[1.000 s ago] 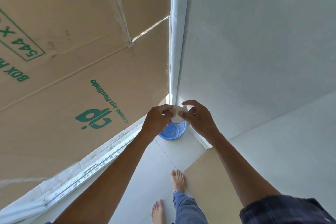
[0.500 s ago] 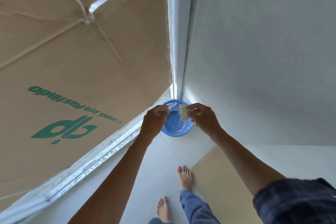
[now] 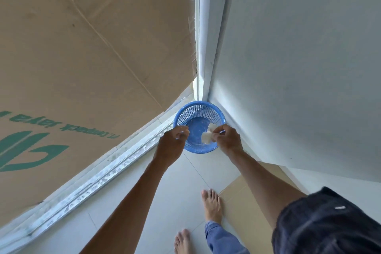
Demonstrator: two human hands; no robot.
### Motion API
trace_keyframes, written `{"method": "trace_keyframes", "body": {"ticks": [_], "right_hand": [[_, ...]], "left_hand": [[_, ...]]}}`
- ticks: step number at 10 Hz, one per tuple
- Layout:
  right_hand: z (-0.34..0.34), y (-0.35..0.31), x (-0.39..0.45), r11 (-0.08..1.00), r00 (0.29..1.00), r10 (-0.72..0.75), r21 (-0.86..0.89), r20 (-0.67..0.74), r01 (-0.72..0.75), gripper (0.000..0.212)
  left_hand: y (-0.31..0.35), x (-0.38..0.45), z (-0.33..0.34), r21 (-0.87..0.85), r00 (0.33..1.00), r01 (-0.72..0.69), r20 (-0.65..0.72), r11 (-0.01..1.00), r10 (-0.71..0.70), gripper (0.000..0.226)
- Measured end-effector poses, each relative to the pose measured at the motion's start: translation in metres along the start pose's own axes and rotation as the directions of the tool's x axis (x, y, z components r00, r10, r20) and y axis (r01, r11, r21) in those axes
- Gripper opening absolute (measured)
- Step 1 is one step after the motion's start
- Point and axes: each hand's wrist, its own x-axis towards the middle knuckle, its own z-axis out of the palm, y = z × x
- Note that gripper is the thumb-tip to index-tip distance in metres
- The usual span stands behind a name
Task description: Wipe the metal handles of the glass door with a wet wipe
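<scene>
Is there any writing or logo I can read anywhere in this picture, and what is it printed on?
Large green logo, upside down and cut off by the frame edge, on the cardboard: not readable as letters here.
Small green line of print above it on the same cardboard: upside down and too blurred to read.
Blue basket, wipe, wall: no text.

The right hand covers part of the wet wipe. At nine o'clock the cardboard runs off the edge, its green print cropped. The left hand hides the blue basket's near-left rim; the door handles can't be made out.
</scene>
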Motion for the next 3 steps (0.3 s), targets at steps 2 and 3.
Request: {"method": "trace_keyframes", "body": {"ticks": [2,3], "right_hand": [[0.014,0.005,0.021,0.995,0.998,0.022,0.094,0.054,-0.027,0.015],[0.013,0.007,0.019,0.996,0.999,-0.004,0.093,0.053,-0.001,0.023]], "left_hand": [[-0.016,0.013,0.008,-0.020,0.999,0.030,-0.018,0.999,-0.030,0.034],[-0.021,0.011,0.015,-0.033,0.999,0.033,-0.037,0.999,-0.035,0.035]]}}
